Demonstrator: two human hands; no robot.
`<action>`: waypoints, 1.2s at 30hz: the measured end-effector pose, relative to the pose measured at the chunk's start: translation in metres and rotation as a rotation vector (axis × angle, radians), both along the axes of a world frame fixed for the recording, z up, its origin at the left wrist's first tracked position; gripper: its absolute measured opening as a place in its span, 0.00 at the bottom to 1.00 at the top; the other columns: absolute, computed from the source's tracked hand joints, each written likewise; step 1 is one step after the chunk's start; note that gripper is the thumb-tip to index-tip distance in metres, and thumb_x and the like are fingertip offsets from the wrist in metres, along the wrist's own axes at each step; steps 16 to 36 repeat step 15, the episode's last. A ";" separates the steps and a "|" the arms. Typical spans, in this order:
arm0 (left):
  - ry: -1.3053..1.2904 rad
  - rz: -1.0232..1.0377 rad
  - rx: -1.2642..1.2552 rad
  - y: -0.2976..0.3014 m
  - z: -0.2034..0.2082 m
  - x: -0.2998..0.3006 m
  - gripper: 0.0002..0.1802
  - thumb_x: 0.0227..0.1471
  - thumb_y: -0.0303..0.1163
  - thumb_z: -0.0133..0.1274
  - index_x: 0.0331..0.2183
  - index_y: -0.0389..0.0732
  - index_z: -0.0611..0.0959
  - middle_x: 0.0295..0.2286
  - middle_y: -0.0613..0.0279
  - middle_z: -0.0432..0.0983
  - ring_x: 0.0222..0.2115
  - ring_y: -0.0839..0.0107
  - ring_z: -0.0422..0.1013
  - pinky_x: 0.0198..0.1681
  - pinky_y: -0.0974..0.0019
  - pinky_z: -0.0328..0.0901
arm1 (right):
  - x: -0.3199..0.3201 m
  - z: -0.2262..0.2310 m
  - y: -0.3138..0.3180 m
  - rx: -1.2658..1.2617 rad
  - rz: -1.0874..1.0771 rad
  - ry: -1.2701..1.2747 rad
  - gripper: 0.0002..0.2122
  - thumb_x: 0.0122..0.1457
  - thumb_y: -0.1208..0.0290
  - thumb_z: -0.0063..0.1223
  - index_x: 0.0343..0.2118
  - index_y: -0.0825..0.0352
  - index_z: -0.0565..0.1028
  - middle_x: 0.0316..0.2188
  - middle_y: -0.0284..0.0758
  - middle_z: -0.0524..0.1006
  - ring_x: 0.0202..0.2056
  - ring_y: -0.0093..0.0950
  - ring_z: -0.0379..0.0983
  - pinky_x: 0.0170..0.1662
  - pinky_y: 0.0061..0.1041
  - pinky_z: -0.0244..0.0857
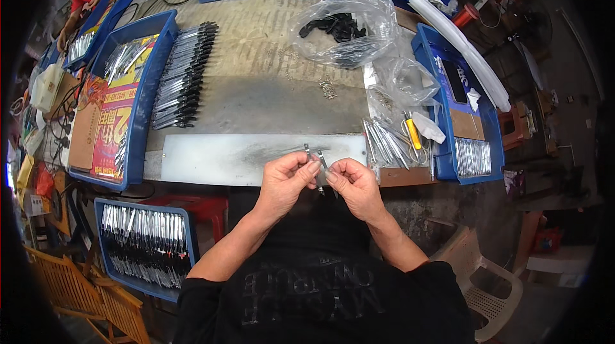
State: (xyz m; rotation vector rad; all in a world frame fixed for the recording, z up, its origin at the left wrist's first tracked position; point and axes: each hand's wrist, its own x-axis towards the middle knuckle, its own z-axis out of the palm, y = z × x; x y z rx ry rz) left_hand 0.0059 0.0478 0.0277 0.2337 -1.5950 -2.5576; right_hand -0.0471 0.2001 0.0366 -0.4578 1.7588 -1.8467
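Note:
Above the front edge of a white board (211, 155), my left hand (285, 177) is closed, pinching a slim pen part (307, 147) with a dark tip between thumb and fingers. My right hand (357, 189) is closed too, its fingertips on a second slim, dark-tipped pen part (321, 157) close beside the first. Fingers cover much of both pieces, so whether they touch cannot be told. A row of clear pens with black ends (186, 75) lies left of the board. Loose silvery pen parts (387, 145) and a yellow-handled tool (413, 134) lie to the right.
Small metal springs (328, 88) lie mid-table, below a clear bag of black parts (339, 27). Blue trays (168, 30) flank the table; the right tray (496, 152) holds a phone (453, 78). A low crate of pens (144, 245) stands left, a plastic chair (483, 280) right.

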 end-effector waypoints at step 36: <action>-0.048 0.018 0.050 -0.002 -0.006 0.003 0.05 0.50 0.27 0.51 0.26 0.35 0.77 0.20 0.68 0.71 0.20 0.81 0.67 0.24 0.78 0.63 | 0.012 -0.012 -0.002 0.118 0.027 0.178 0.08 0.56 0.71 0.50 0.30 0.71 0.71 0.22 0.27 0.71 0.24 0.13 0.63 0.27 0.14 0.59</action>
